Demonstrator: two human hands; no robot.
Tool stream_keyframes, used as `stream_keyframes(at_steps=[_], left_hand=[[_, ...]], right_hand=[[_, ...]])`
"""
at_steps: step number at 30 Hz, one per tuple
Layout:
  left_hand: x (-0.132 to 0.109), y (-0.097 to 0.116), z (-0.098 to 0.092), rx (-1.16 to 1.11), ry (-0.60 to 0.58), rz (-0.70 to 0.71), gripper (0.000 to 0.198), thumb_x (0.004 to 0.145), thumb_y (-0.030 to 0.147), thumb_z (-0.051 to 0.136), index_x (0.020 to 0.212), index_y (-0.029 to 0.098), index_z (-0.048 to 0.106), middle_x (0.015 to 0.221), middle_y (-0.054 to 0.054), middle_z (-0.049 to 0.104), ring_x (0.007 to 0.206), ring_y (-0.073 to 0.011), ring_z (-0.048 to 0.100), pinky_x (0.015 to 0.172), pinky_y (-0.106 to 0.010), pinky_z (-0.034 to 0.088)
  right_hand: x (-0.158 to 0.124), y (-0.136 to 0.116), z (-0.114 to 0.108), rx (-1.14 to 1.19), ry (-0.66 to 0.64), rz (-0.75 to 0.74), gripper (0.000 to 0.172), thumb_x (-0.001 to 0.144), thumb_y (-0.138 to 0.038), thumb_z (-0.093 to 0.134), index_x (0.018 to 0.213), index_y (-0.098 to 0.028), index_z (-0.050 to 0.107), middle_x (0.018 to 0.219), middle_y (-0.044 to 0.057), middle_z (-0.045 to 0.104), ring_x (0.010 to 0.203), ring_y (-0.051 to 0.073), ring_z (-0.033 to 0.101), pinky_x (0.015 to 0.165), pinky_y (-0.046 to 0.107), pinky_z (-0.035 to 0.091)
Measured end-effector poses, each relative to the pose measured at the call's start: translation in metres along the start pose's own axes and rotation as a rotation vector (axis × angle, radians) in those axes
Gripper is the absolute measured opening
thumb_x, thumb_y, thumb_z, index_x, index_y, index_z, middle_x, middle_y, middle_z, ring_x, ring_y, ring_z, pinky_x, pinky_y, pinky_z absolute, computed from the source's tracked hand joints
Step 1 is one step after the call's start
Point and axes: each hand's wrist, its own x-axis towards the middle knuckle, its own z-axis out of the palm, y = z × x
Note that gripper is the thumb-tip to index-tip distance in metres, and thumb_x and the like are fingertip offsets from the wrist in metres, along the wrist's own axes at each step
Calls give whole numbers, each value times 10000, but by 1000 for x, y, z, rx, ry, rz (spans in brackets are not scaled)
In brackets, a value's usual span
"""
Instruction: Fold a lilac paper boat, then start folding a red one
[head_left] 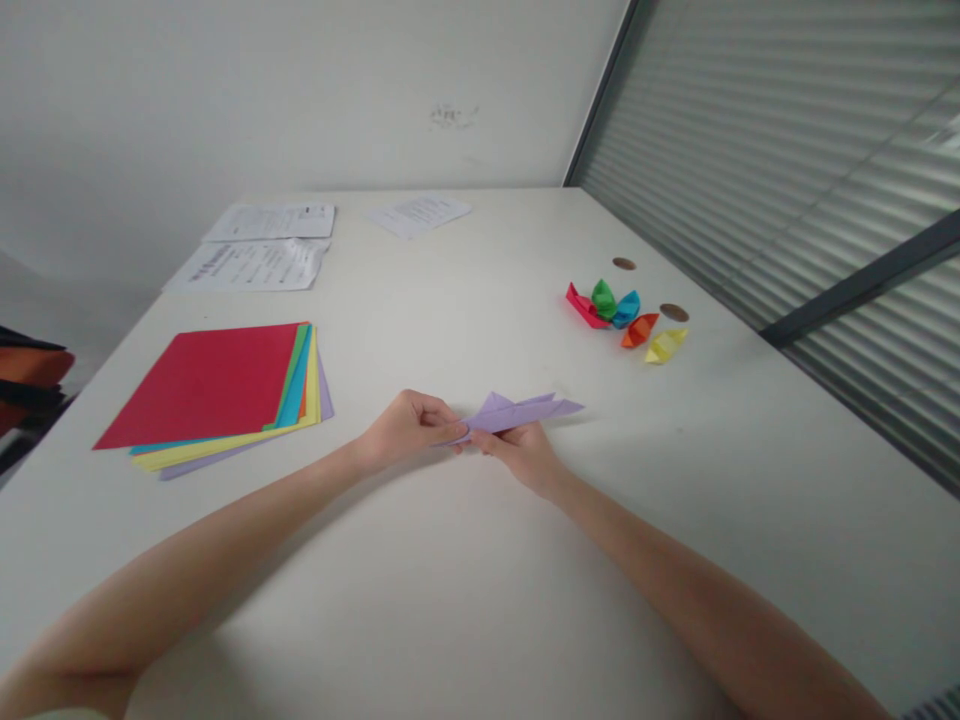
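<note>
A folded purple paper boat (525, 411) is held just above the white table, its long body stretching to the right with a small peak rising from the middle. My left hand (415, 428) pinches its left end between thumb and fingers. Close beside it, my right hand (523, 452) grips the lower edge, thumb in front and fingers behind the paper. The fingertips of both hands nearly meet. Part of the boat's left end is hidden by my left fingers.
A fanned stack of coloured paper (217, 385), red on top, lies at the left. Several small folded boats (626, 310) sit at the right near two round table holes. Printed sheets (262, 262) lie at the back left. Blinds (787, 150) line the right side.
</note>
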Motion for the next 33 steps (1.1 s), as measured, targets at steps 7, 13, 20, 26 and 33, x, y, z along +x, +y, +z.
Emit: stream_keyframes(at_steps=[7,13,20,26,33], left_hand=[[2,-6,1,-2,-46,34,239,688,320,793,757,122,678,714,-41,709,641,-116,636,612,-227,483],[2,-5,-5,-27,-93,-44,273,666,338,800,749,110,677,654,-34,683,586,-100,598,578,-213,439],[6,-6,-12,-1,-72,-92,275,659,345,805,762,118,688,631,-18,665,570,-94,574,569,-210,408],[6,-6,-14,-1,-76,-110,259,651,330,803,735,115,685,617,-22,663,564,-94,570,568,-210,400],[5,-1,-12,61,-125,-79,251,685,352,770,758,123,697,650,-22,664,588,-106,570,577,-225,402]], right_hand=[[-2,-2,1,3,-17,3,330,682,-498,758,649,-189,646,601,-1,578,568,108,497,515,239,409],[-2,-3,-6,-112,7,55,363,701,-523,718,643,-171,651,567,3,586,496,92,463,445,224,379],[2,-4,-29,-206,0,81,512,742,-595,646,464,-176,548,413,-21,442,444,88,423,421,227,281],[2,2,-26,-111,8,98,469,742,-598,646,606,-149,671,428,-30,469,410,66,352,412,229,250],[2,0,-27,-145,-13,99,501,744,-624,632,595,-146,661,423,-25,480,402,64,368,409,225,253]])
